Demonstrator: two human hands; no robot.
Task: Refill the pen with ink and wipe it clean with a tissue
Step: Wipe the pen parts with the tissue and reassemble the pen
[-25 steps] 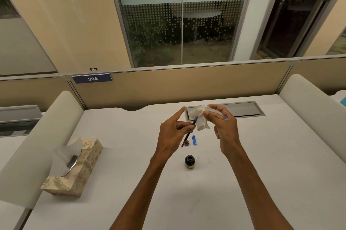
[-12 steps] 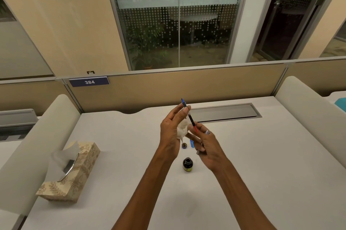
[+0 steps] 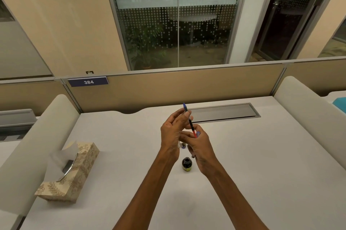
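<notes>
My left hand (image 3: 173, 132) pinches a thin pen (image 3: 190, 123) near its upper end and holds it almost upright above the table. The pen has a blue tip on top, a black middle and a red lower end. My right hand (image 3: 200, 147) is closed around a blue pen barrel (image 3: 198, 133) right at that red end. A scrap of white tissue (image 3: 179, 144) peeks out under my left palm; the rest is hidden. The open dark ink bottle (image 3: 186, 164) stands on the table below my hands, and its cap (image 3: 183, 145) lies just behind it.
A patterned tissue box (image 3: 78, 170) with a tissue sticking out sits at the left of the white table (image 3: 262, 173). A grey cable tray lid (image 3: 224, 113) lies at the back. Padded dividers run along both sides.
The tissue, held by my right hand against the pen tip, has passed into my left palm. The pen turned tip-up, and my right hand dropped to its lower end.
</notes>
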